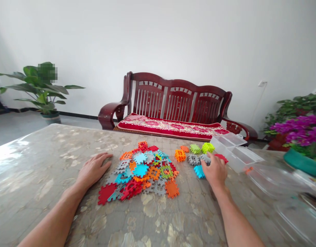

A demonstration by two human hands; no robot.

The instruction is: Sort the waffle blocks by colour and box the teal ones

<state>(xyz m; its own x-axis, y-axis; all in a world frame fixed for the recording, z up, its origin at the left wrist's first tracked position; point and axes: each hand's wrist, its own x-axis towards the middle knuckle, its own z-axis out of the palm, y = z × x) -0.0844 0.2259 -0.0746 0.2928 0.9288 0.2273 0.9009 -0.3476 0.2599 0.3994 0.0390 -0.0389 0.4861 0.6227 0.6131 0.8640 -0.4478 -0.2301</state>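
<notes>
My left hand (96,168) lies flat on the table with its fingers stretched out, left of a heap of interlocking plastic tiles (140,170). The tiles are red, blue, orange, grey and green, some solid and some with window cutouts. Right of the heap, my right hand (216,169) has its thumb and fingers closed around a grey toothed block (204,158). Close to it are another grey block (193,160), a blue block (199,172), a yellow-green block (207,148) and an orange block (180,155). A red tile (221,157) is partly behind the fingers.
A clear divided plastic box (235,156) stands beyond my right hand, with transparent lids (276,180) nearer me. Purple flowers in a teal pot (302,163) stand at the right. Behind the patterned table (142,228) is a wooden bench (177,103).
</notes>
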